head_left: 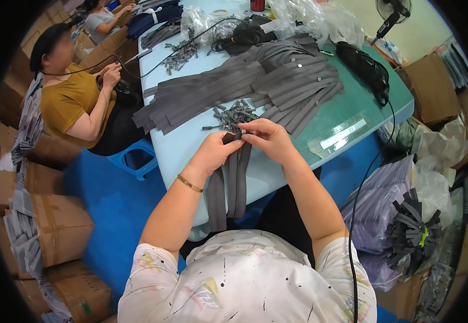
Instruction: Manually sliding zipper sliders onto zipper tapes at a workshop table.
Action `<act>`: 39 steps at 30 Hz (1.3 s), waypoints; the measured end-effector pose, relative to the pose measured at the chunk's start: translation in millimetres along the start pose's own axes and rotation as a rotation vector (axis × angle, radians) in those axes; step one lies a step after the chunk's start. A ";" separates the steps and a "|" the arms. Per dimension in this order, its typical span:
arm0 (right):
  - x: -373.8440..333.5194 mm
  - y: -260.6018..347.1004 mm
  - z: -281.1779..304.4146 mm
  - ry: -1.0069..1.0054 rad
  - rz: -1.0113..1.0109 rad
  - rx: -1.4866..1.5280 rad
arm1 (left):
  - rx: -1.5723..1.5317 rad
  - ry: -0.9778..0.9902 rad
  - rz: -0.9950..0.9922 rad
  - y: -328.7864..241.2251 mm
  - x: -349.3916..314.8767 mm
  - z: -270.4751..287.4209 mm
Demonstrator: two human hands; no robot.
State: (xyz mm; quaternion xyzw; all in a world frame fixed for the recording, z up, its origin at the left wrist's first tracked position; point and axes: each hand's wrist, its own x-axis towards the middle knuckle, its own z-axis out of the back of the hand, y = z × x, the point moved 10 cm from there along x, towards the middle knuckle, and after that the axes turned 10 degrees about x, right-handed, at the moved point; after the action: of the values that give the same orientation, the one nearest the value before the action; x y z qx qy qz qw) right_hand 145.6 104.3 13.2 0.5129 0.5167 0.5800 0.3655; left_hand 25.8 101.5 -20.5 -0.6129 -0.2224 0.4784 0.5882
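Observation:
My left hand (212, 152) pinches the top end of a long, flat grey strip (217, 194) that looks like zipper tape. The strip hangs over the table's near edge beside another dark strip (238, 185). My right hand (270, 138) meets the left one, its thumb and forefinger closed on a small metallic piece (243, 132) at the strip's end, probably a zipper slider. Just beyond my fingers lies a pile of small grey pieces with pulls (234, 114). Further off, many grey strips (207, 97) are spread in overlapping layers.
The table (188, 156) has a green mat (371, 116) on its right. A black pouch (360, 70) and plastic bags (320, 21) lie toward the back. A black cable (359, 204) runs down on my right. At left, a co-worker (75, 102) sits near cardboard boxes (61, 226).

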 end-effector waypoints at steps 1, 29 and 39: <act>-0.5 10.0 0.9 -0.009 0.099 -0.091 | -0.002 -0.002 -0.005 -1.0 -0.5 -0.2; -1.8 12.3 7.4 -0.133 0.145 -0.200 | 0.036 -0.083 -0.125 -19.0 -4.9 -3.1; -1.8 14.9 4.0 -0.106 0.144 -0.250 | 0.070 -0.176 -0.265 -18.7 -1.7 0.7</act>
State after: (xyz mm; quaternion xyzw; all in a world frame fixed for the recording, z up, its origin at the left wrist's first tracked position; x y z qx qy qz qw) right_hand 151.4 100.5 27.1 0.5291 0.3822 0.6367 0.4107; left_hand 29.9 104.3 -2.4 -0.5129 -0.3351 0.4562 0.6454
